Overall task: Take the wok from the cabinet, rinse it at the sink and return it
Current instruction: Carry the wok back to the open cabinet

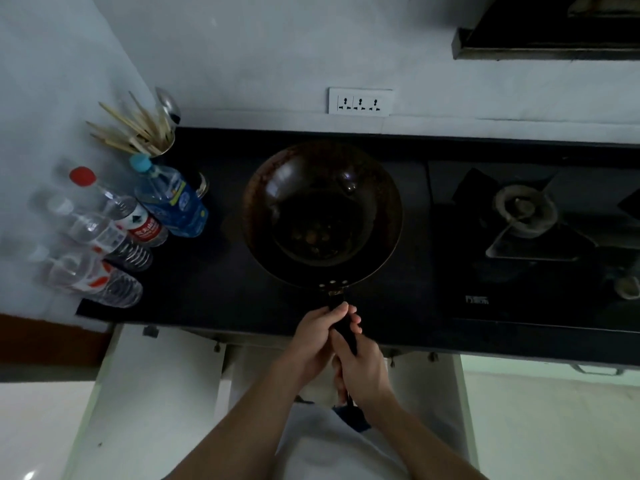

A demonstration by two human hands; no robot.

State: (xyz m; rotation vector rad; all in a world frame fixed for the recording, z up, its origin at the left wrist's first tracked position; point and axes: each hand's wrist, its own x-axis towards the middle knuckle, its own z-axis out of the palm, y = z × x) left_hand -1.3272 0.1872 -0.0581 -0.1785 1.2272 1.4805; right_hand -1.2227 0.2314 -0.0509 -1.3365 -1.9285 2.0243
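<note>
Both hands are wrapped around the long black handle of the wok point(322, 213): the left hand point(317, 337) is closed on it nearer the pan, and the right hand point(363, 368) is closed on it just behind, nearer the body, the two touching each other. The wok is over the dark counter point(214, 271), between the bottles on the left and the gas burner point(524, 211) on the right; whether its bottom rests on the counter or is held just above it cannot be told. Inside the wok, low in the bowl, lie some dim brownish patches, too dark to tell whether they are residue or reflections. In the back left corner a metal cup point(162, 143) holds a fan of wooden chopsticks point(128, 129) and a metal spoon point(168, 103). Beside it stands a blue-labelled bottle point(173, 199) with a light blue cap, and in front of that a clear bottle with a red cap point(117, 206) and two more clear bottles point(90, 258), all looking clear inside. A white socket strip point(360, 101) sits on the wall behind the wok.
</note>
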